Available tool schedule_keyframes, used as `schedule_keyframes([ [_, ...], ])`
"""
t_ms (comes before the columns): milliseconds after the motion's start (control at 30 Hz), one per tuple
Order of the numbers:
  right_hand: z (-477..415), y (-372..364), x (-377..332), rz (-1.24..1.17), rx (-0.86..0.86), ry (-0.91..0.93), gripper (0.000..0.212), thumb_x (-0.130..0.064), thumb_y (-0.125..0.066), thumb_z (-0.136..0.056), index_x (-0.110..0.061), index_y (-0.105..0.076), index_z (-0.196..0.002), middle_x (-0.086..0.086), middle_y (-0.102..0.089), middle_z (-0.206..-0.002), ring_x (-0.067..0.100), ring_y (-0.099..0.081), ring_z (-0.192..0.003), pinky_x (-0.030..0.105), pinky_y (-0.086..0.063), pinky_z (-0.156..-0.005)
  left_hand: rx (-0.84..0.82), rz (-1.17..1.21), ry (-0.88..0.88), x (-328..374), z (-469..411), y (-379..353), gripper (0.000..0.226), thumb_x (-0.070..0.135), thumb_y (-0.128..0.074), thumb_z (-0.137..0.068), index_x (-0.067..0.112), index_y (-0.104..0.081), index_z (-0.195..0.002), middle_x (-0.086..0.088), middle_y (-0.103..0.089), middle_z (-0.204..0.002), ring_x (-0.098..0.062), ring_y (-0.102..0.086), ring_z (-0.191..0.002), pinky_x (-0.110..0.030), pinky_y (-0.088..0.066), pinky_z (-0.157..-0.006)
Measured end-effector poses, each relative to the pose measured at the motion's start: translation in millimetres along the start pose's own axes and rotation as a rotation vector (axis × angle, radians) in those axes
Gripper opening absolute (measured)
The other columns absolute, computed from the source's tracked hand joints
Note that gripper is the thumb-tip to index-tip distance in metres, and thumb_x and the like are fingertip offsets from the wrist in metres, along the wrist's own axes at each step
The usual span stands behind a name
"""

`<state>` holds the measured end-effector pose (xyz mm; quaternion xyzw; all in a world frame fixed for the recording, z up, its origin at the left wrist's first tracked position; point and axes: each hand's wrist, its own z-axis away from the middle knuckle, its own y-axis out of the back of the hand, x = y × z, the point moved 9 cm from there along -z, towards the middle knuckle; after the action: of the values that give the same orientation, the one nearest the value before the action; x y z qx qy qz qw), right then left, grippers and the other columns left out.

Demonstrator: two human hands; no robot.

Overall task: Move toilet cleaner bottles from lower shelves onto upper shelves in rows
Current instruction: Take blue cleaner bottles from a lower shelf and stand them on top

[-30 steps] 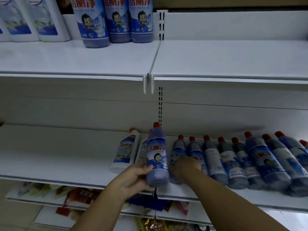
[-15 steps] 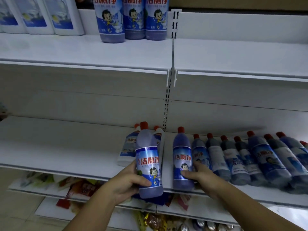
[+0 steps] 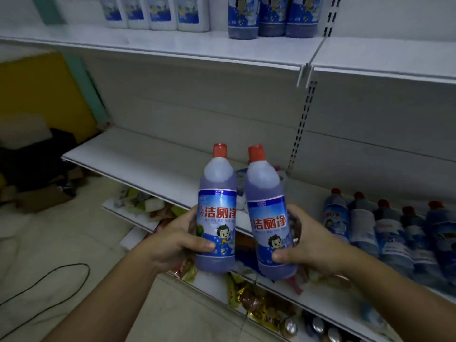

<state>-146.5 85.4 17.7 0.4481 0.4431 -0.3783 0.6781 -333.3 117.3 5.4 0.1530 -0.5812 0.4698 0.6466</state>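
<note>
Toilet cleaner bottles, two of them, are held upright side by side in front of the lower shelf (image 3: 153, 159). One bottle (image 3: 216, 213) is gripped around its base by the left hand (image 3: 177, 240), the other bottle (image 3: 270, 218) by the right hand (image 3: 311, 243). Both have red caps and blue labels. More bottles (image 3: 385, 228) lie in a row on the lower shelf to the right. Three purple bottles (image 3: 271, 16) stand on the upper shelf (image 3: 197, 48), beside white bottles (image 3: 153, 11).
</note>
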Motion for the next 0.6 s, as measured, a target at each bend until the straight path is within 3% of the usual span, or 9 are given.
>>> schedule_keyframes([
  [167,2,-25,-58,0.091,-0.095,0.111,0.076,-0.028,-0.088,-0.052,-0.029,-0.047,-0.115,-0.006,-0.063,-0.112,0.01,-0.064,-0.104,0.035,-0.054,-0.09,0.143,0.005,-0.145,37,59,14,0.108,0.018,-0.096,-0.021,0.007,-0.053,-0.119,-0.021,-0.07,-0.101,-0.032,-0.069,-0.085,-0.037,-0.058,-0.068],
  [300,8,-20,-116,0.071,-0.075,0.197,0.072,-0.026,-0.089,-0.049,-0.038,-0.054,-0.111,-0.011,-0.066,-0.11,0.01,-0.064,-0.106,0.036,-0.052,-0.092,0.166,0.0,-0.276,93,87,6,0.115,0.01,-0.094,-0.007,0.006,-0.057,-0.116,-0.03,-0.067,-0.103,-0.042,-0.068,-0.082,-0.041,-0.058,-0.06],
  [500,32,25,-230,0.122,0.107,0.424,0.066,-0.023,-0.091,-0.043,-0.05,-0.059,-0.094,-0.015,-0.071,-0.098,0.005,-0.069,-0.089,0.02,-0.055,-0.071,0.116,-0.144,-0.584,210,87,-32,0.099,0.019,-0.095,-0.008,0.011,-0.068,-0.104,-0.027,-0.068,-0.103,-0.042,-0.068,-0.086,-0.039,-0.058,-0.062],
  [600,38,55,-272,0.196,0.276,0.529,0.072,-0.033,-0.092,-0.041,-0.041,-0.057,-0.103,-0.017,-0.07,-0.095,0.002,-0.069,-0.084,0.014,-0.052,-0.063,0.051,-0.237,-0.665,260,71,-51,0.101,0.025,-0.096,-0.019,0.009,-0.061,-0.113,-0.023,-0.068,-0.108,-0.037,-0.068,-0.092,-0.035,-0.057,-0.069],
])
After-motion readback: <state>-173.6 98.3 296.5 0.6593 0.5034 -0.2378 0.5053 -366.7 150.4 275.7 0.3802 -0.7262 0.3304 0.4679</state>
